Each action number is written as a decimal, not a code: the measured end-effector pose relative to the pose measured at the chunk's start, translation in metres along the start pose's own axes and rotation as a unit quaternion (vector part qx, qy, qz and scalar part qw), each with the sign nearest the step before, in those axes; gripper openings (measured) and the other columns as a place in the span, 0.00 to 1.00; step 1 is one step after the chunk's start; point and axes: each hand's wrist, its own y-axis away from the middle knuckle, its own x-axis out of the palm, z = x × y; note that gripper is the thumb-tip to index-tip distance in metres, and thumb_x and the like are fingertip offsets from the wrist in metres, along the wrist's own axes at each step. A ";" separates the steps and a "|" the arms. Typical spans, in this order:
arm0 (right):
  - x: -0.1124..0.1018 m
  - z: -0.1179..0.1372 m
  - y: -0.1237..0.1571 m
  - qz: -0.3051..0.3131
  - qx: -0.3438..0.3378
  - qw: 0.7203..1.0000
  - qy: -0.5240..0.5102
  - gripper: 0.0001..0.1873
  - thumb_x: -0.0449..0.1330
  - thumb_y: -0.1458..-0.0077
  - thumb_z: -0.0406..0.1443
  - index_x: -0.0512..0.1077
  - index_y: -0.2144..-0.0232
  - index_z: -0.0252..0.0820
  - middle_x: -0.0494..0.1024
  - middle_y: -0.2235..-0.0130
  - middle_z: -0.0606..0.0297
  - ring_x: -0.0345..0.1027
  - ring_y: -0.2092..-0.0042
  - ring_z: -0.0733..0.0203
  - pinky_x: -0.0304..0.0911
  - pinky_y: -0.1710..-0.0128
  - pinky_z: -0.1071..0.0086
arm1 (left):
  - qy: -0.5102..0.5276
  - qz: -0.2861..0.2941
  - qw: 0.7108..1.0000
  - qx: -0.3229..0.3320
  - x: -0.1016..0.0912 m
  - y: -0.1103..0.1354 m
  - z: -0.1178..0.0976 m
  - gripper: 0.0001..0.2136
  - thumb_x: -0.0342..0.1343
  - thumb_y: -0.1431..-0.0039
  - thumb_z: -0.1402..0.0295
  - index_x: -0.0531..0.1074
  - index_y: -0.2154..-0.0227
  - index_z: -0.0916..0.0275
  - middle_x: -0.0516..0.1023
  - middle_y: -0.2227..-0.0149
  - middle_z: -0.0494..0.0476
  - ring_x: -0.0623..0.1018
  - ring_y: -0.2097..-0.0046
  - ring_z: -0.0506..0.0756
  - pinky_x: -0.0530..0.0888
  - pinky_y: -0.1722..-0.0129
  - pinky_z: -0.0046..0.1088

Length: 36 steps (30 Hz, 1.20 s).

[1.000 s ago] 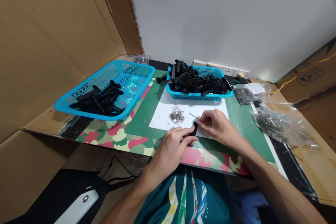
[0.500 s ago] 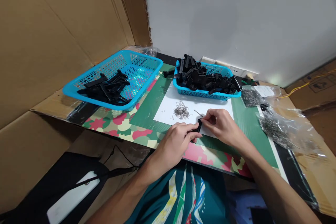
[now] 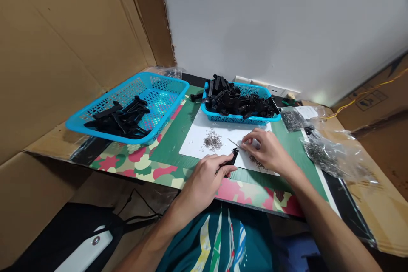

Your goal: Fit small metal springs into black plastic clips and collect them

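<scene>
Black narrow plastic part [image 3: 235, 155] (left hand [image 3: 208, 173] pinching it) might slip if right hand [image 3: 263, 149] skews its pinched grey metal rod [image 3: 233, 142].

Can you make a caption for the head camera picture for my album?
Left hand grips a black part, right hand a thin rod, near a pile of tiny metal bits.

Black part [image 3: 235, 156] looks plastic — thin rod [image 3: 233, 143], metal.
</scene>
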 end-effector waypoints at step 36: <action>0.022 0.013 0.004 -0.031 0.027 0.978 -0.205 0.06 0.63 0.40 0.36 0.73 0.69 0.43 0.80 0.71 0.64 0.75 0.69 0.58 0.65 0.68 0.68 | -0.003 0.000 1.000 -0.012 0.000 -0.003 0.001 0.15 0.52 0.33 0.76 0.83 0.53 0.59 0.84 0.68 0.51 0.82 0.66 0.53 0.77 0.61 0.26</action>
